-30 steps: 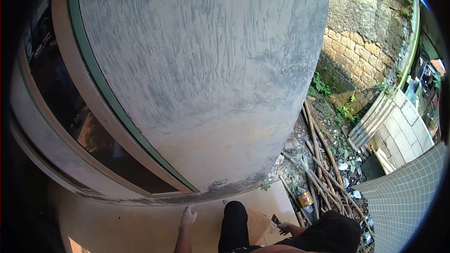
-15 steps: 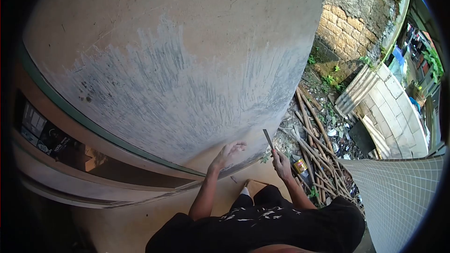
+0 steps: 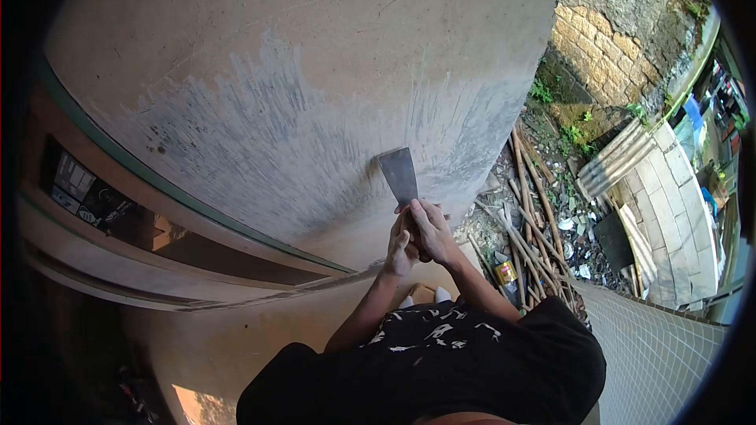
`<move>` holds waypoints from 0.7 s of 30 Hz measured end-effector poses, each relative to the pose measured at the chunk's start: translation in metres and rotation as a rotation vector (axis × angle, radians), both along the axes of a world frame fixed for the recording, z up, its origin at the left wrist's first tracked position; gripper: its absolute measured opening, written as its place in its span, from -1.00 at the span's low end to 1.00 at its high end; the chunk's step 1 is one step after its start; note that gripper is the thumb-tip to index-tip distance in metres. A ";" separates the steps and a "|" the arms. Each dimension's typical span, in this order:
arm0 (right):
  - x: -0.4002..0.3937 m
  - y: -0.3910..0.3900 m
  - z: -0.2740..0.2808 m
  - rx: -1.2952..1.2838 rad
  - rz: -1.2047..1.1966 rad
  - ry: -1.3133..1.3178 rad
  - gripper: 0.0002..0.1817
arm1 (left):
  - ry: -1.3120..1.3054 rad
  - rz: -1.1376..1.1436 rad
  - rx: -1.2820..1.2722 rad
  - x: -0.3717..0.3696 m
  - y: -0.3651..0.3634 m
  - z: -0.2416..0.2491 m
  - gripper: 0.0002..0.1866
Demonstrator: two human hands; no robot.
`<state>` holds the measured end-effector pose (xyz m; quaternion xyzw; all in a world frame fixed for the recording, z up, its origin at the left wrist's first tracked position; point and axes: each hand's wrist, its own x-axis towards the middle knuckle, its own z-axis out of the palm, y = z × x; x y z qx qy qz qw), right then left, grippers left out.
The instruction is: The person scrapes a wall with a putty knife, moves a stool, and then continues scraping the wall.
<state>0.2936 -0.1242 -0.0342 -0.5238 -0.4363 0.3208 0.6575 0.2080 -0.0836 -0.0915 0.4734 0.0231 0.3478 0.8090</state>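
Observation:
In front of me a scraper (image 3: 399, 173) with a wide, flat grey blade points up toward the wall, its blade face turned to view. My right hand (image 3: 431, 230) is closed round its handle, thumb near the base of the blade. Close against it, my left hand (image 3: 402, 250) is closed on the lower handle, which the fingers mostly hide. Behind the blade, the plastered wall (image 3: 315, 149) carries a broad whitish-grey scraped patch with streaks, below a smoother beige area.
At left runs a window opening with a green-edged frame (image 3: 197, 193). To the right lie bamboo poles (image 3: 528, 212) over rubble, with a yellow-labelled container (image 3: 505, 271) among them. A tiled surface (image 3: 654, 338) is at lower right. A brick wall (image 3: 602, 47) rises beyond.
My hands were apart, with the scraper edge-on in the right one. Now they have come together at its handle, and the blade has moved up and left, turning its flat face to view.

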 end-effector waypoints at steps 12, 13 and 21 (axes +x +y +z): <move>0.007 0.011 -0.019 -0.209 0.207 0.432 -0.51 | -0.028 0.349 -0.241 0.017 -0.017 0.004 -0.57; 0.007 0.010 -0.019 -0.213 0.213 0.439 -0.51 | -0.022 0.356 -0.243 0.017 -0.015 -0.013 -0.57; 0.005 0.025 0.034 -0.183 -0.106 -0.014 -0.46 | 0.146 0.619 0.191 0.028 0.006 0.032 -0.49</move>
